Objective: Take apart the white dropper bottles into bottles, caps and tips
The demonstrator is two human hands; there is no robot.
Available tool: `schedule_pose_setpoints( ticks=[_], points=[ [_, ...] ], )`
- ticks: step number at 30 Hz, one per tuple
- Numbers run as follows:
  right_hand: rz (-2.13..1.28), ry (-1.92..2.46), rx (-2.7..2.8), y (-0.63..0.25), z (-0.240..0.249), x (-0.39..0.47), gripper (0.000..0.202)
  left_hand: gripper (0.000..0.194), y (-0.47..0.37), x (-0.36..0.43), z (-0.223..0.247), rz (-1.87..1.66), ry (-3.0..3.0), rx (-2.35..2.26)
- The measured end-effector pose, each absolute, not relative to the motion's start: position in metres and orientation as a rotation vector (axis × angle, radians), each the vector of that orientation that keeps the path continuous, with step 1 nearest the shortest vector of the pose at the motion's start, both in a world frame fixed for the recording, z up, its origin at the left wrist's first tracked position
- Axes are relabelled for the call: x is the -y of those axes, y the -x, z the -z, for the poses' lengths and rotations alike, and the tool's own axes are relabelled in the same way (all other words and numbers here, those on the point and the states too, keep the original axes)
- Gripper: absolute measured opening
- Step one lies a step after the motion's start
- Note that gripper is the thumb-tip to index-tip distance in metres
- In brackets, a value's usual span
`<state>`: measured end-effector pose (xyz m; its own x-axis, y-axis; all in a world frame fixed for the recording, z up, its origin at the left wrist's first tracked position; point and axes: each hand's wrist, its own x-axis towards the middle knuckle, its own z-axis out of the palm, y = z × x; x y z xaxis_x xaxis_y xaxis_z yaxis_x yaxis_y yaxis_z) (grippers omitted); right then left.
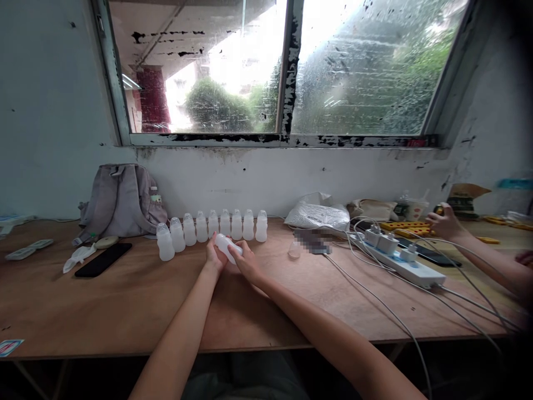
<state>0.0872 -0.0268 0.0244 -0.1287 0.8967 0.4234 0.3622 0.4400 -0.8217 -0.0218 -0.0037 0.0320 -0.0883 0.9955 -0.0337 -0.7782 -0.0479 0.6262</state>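
From the camera on my head I look down at a wooden table (125, 311) that stands against a white wall under a window.

My left hand (214, 257) and my right hand (246, 262) are together near the middle of the table. Both are closed around one small white bottle (227, 246). The bottle lies tilted between them, the left hand at its lower end and the right hand around its body, and it is a little above the table surface.

Just behind my hands there is a row of white bottles (212, 226) of the same kind. They stand upright on the table, side by side, in a line that bends toward me on the left end.

To the left of the row a grey backpack (120, 200) leans on the wall. In front of it a black phone (103, 259) lies flat, and a crumpled white thing lies beside the phone; I cannot tell what it is.

To the right of the row a silver plastic bag (318, 214) lies near the wall. A white power strip (402, 261) with plugs in it lies further right, and its cables run over the table edge.

At the far right another person's hand (445, 222) is over some yellow things (410, 228); I cannot tell what it holds.
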Motion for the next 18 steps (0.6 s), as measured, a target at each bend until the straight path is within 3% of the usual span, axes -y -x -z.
schedule_pose_setpoints(
  ticks=[6,10,13,18],
  points=[
    [-0.724,1.042,1.745,-0.094,-0.023,0.012,0.041,0.024,0.010,0.003,-0.026,-1.406,-0.598,-0.637],
    [-0.541,1.076,1.985,-0.110,-0.031,-0.008,0.050,0.024,0.015,-0.001,-0.022,-1.471,-0.549,-0.741],
    [-0.178,1.394,2.026,-0.134,-0.043,-0.022,0.035,0.029,0.018,-0.002,-0.022,-1.501,-0.529,-0.809],
    [0.005,1.980,1.729,-0.182,-0.058,-0.040,0.025,0.037,0.016,-0.001,-0.022,-1.489,-0.554,-0.886]
  ],
)
